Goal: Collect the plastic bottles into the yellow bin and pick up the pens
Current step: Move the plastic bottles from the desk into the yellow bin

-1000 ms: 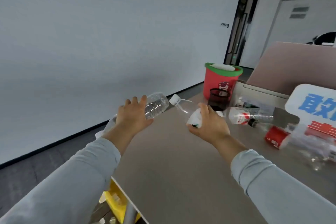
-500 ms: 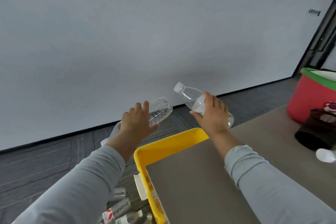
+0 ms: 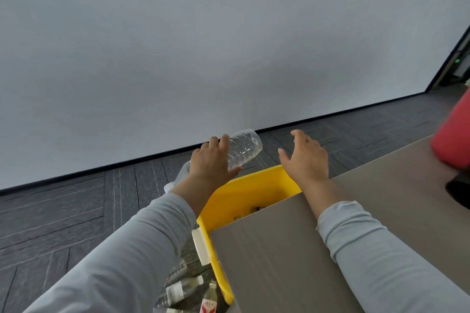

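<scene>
My left hand (image 3: 212, 160) grips a clear plastic bottle (image 3: 243, 148) held on its side, base pointing right, just above and left of the yellow bin's far rim. The yellow bin (image 3: 248, 187) stands on the floor against the table's left end, partly hidden under the tabletop. My right hand (image 3: 305, 156) hovers over the bin's far right corner with fingers spread and nothing in it. Several more bottles (image 3: 184, 288) lie at the bottom of the frame, left of the bin's near wall. No pens are in view.
The grey-brown table (image 3: 292, 249) fills the lower right. A red bucket (image 3: 455, 140) stands at its far right edge, with a dark object (image 3: 459, 192) beside it. Grey carpet (image 3: 63, 211) and a white wall lie beyond the bin.
My right hand held a capped bottle half a second ago; now it is empty and spread over the bin. The view has swung left. My left hand still holds its bottle.
</scene>
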Demonstrator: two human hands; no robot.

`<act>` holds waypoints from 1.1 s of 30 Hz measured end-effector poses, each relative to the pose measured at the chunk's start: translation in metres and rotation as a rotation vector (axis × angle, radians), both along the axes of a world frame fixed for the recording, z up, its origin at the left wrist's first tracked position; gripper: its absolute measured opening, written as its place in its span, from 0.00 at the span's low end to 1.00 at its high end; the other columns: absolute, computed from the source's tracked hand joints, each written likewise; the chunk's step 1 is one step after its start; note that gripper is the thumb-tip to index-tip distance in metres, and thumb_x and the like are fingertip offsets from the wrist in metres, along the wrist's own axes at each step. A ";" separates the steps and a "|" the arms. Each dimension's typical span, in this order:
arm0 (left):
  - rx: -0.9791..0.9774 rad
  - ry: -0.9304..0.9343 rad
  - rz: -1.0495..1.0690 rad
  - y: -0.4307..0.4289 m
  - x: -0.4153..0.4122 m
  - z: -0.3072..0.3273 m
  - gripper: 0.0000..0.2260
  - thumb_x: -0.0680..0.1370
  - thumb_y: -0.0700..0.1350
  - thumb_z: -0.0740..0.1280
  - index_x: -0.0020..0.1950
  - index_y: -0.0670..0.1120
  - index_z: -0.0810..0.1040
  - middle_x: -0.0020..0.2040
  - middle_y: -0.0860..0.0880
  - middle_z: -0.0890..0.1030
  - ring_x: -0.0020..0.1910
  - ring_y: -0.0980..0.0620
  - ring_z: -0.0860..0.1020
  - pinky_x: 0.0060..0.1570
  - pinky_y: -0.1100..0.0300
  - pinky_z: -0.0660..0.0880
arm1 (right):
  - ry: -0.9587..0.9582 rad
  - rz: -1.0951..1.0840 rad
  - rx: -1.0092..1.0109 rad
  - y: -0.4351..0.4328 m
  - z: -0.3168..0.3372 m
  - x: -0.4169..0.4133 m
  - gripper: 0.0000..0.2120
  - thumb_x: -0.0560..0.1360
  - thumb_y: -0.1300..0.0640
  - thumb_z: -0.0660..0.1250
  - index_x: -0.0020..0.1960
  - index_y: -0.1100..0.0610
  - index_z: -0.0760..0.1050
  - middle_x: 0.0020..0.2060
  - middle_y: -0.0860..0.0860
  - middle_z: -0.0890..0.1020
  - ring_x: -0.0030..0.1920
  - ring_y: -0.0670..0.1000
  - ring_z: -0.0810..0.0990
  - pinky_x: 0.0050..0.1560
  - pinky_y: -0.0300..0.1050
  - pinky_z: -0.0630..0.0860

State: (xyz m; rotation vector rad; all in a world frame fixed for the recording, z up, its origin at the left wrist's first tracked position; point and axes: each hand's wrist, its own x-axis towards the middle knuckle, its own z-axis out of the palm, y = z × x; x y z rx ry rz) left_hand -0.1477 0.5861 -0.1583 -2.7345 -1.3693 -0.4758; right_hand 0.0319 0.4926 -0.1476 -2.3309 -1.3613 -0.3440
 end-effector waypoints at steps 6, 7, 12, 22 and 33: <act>-0.132 0.116 -0.120 -0.001 0.042 0.001 0.40 0.76 0.61 0.62 0.77 0.48 0.42 0.76 0.43 0.55 0.75 0.41 0.56 0.73 0.42 0.55 | -0.004 -0.016 0.092 -0.013 0.005 0.003 0.22 0.77 0.49 0.62 0.67 0.58 0.66 0.59 0.55 0.78 0.58 0.57 0.76 0.58 0.53 0.69; -0.133 0.135 -0.116 -0.003 0.046 0.002 0.40 0.76 0.61 0.62 0.77 0.49 0.43 0.76 0.43 0.54 0.75 0.41 0.55 0.73 0.42 0.54 | -0.007 -0.020 0.095 -0.016 0.005 0.004 0.22 0.77 0.50 0.62 0.67 0.58 0.66 0.58 0.55 0.78 0.58 0.57 0.76 0.58 0.53 0.68; -0.004 0.112 -0.177 -0.021 0.045 0.016 0.26 0.79 0.55 0.59 0.73 0.45 0.60 0.69 0.43 0.67 0.67 0.43 0.67 0.63 0.50 0.67 | -0.016 -0.024 0.072 -0.035 0.006 0.007 0.22 0.77 0.51 0.62 0.67 0.59 0.67 0.59 0.56 0.79 0.58 0.58 0.76 0.57 0.53 0.69; 0.057 0.037 -0.294 -0.094 0.046 0.058 0.16 0.80 0.51 0.56 0.64 0.43 0.69 0.61 0.45 0.72 0.59 0.45 0.72 0.54 0.53 0.69 | -0.080 -0.081 -0.038 -0.129 0.031 0.006 0.19 0.78 0.49 0.58 0.65 0.57 0.66 0.57 0.54 0.78 0.56 0.56 0.77 0.53 0.49 0.69; 0.121 -0.002 -0.626 -0.243 0.107 0.081 0.16 0.80 0.50 0.58 0.64 0.43 0.69 0.62 0.46 0.73 0.60 0.45 0.72 0.54 0.52 0.71 | -0.184 -0.380 -0.173 -0.330 0.072 0.026 0.19 0.78 0.47 0.59 0.64 0.56 0.66 0.52 0.55 0.79 0.51 0.56 0.79 0.47 0.49 0.74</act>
